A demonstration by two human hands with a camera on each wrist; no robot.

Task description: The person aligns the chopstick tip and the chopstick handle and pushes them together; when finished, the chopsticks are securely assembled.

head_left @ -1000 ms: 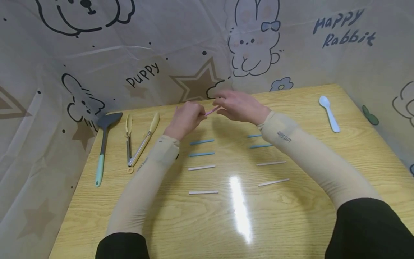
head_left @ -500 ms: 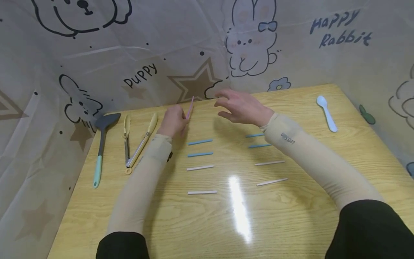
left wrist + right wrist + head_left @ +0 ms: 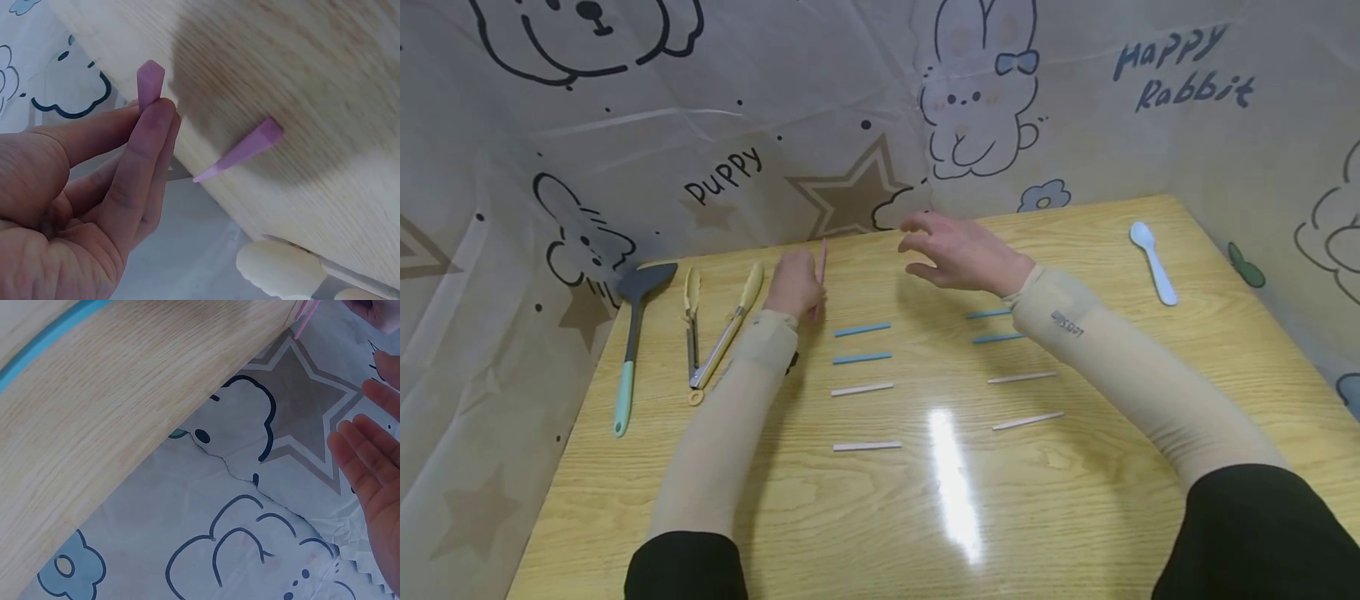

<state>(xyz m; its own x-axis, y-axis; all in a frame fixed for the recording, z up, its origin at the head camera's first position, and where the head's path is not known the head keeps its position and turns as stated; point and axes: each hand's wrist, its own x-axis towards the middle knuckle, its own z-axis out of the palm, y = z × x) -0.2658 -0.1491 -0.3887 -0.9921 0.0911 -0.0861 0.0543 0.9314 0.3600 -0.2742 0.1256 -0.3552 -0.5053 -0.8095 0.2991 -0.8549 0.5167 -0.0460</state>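
My left hand (image 3: 795, 283) is near the back edge of the table and pinches a pink tapered stick (image 3: 150, 81) between thumb and fingertips; its faceted thick end sticks up past the fingers. A second pink tapered stick (image 3: 247, 147) lies on the wood beside that hand in the left wrist view, near the table edge. My right hand (image 3: 966, 252) hovers over the back middle of the table, fingers loosely spread and holding nothing. In the right wrist view its fingers (image 3: 365, 447) are relaxed.
Two blue sticks (image 3: 862, 358) and two pale sticks (image 3: 862, 390) lie in a left column, with matching blue (image 3: 998, 338) and pale sticks (image 3: 1022, 377) at right. Tongs (image 3: 726, 342) and a spatula (image 3: 628, 350) lie left, a pale blue spoon (image 3: 1153, 262) far right. A printed cloth (image 3: 820, 83) hangs behind.
The left hand has drawn the pink stick leftward, away from the right hand, and turned it more upright in view. The right hand has let go of it and stays nearly in place.
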